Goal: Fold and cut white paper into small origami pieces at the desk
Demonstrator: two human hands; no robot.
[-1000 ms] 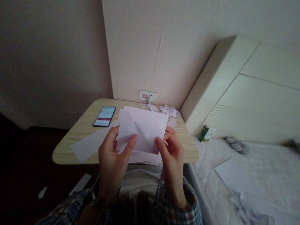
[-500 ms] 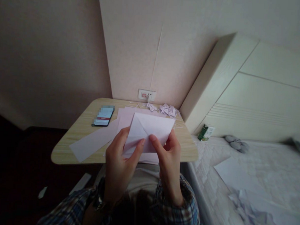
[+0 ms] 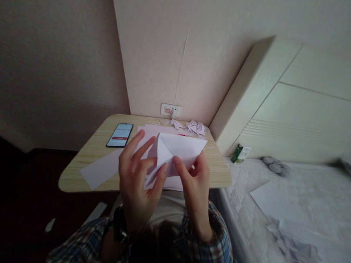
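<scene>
While both hands (image 3: pixel 165 181) pinch the folded paper (image 3: pixel 177 154) between thumbs and fingers, uneven pressure could skew its crease.

Nothing legible: the phone (image 3: pixel 120 129) screen and green carton (image 3: pixel 239 153) print are too small

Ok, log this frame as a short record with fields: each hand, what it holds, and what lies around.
left hand: left hand holds the left part of the folded paper, thumb on front, fingers spread behind
right hand: right hand pinches the paper's lower middle
paper: white, creased, held above the table
on table: phone, screen lit; flat paper sheets; small folded paper pieces
wall: socket
right side: bed with loose paper
</scene>
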